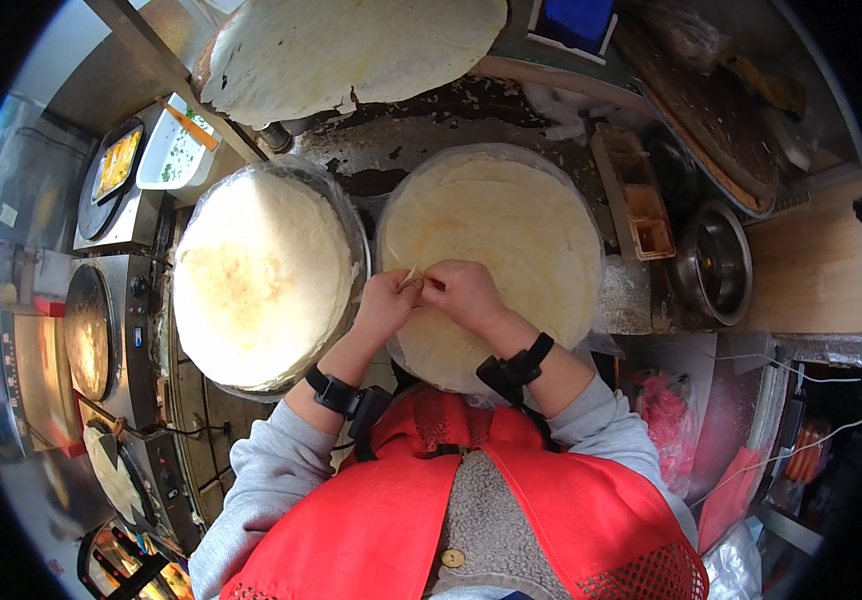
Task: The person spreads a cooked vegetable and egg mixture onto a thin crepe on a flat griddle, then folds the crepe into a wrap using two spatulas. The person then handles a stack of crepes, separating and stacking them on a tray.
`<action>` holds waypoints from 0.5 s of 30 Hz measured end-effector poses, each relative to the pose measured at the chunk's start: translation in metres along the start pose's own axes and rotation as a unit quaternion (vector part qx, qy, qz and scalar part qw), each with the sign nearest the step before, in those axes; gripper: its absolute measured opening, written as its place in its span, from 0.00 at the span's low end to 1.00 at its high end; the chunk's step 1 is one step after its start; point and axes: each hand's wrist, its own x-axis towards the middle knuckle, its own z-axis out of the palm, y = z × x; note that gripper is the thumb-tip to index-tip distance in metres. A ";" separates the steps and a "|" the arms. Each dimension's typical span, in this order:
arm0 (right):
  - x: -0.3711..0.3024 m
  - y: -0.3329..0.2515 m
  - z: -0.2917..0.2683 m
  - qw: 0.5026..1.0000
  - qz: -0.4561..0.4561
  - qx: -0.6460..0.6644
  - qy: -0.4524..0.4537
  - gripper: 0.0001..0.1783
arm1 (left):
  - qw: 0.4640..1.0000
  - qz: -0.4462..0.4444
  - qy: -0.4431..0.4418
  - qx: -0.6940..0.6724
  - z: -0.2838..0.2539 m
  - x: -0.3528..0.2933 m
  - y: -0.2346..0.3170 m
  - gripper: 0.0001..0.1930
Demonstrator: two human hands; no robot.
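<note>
Pinching a pale scrap [410,276], left hand [387,303] meets right hand [466,295] over the left edge of creamy, round flatbread [521,240].

Left flatbread stack [261,275] beside right flatbread stack [516,215]; bowl [736,275] farther right.

A small pale scrap [409,275] is pinched above the left side of a broad, round, cream-coloured flatbread [511,235], which is laid flat, its surface faintly wrinkled and yellow-tinged
</note>
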 end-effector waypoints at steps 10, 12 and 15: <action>0.000 0.005 -0.008 0.975 0.132 0.172 -0.050 0.12 | 0.999 -0.004 -0.007 -0.031 -0.002 -0.002 0.000 0.08; 0.002 0.005 -0.010 0.991 0.078 0.088 -0.065 0.12 | 0.999 -0.004 -0.008 -0.032 -0.002 -0.002 0.005 0.08; 0.004 0.006 -0.011 0.997 0.014 -0.023 -0.077 0.12 | 0.999 -0.003 -0.009 -0.043 -0.002 -0.002 0.010 0.07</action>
